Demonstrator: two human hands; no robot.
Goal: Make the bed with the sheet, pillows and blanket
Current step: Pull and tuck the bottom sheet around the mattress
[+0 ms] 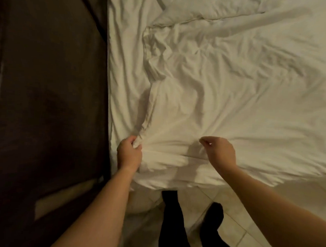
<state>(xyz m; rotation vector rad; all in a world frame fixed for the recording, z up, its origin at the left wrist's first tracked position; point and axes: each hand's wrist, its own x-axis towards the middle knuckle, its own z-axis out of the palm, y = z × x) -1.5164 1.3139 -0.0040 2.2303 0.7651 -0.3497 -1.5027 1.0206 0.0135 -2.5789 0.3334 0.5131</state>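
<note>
We are gripping a bunched corner of the white blanket (215, 99) in our left hand (129, 152) at the bed's (121, 75) near edge. Our right hand (220, 152) is hovering over the blanket with curled fingers, and we cannot tell whether it is holding any fabric.

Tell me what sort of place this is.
Most likely a bedroom, possibly a hotel room. Rumpled white bedding covers a bed, its corner gripped by the left hand; a dark panel runs beside it; pale floor tiles lie underfoot.

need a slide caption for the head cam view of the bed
Left hand grips a bunched corner of the white blanket while the right hand hovers above it, fingers curled.
</note>
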